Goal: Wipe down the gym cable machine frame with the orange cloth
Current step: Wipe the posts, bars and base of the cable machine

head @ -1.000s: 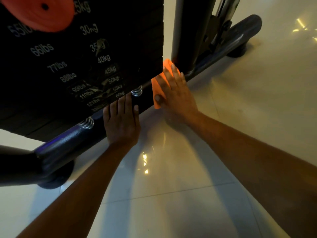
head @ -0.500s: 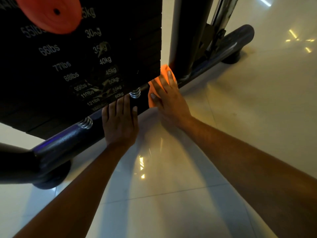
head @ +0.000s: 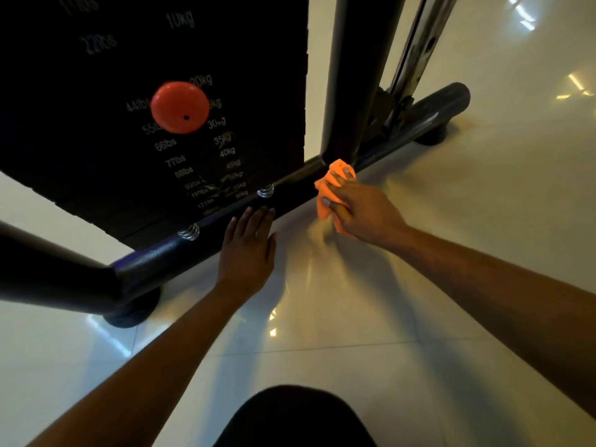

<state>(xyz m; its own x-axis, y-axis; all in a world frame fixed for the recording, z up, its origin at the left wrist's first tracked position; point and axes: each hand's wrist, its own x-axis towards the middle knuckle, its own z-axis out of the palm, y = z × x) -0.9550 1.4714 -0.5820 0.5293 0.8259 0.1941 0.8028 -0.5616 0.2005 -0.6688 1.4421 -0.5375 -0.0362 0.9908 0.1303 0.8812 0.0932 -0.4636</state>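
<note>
The cable machine's dark base tube [head: 167, 256] runs diagonally from lower left to upper right across the floor. A dark upright post [head: 351, 75] rises from it. My right hand [head: 358, 208] grips the bunched orange cloth [head: 325, 195] right at the foot of that post, against the base tube. My left hand [head: 248, 250] lies flat with straight fingers, its fingertips touching the base tube below the black weight stack [head: 154, 91].
An orange selector knob [head: 179, 107] sticks out of the weight stack. Two metal springs [head: 189, 232] sit between stack and tube. A chrome guide rod [head: 416, 50] stands behind the post. Round rubber feet [head: 132, 309] hold the frame on glossy white tiles. My dark-clad knee [head: 296, 417] is at the bottom.
My right hand has gone from flat on the cloth to gripping it bunched, slightly nearer the post. The view has tilted up and pulled back. The left hand stays on the tube.
</note>
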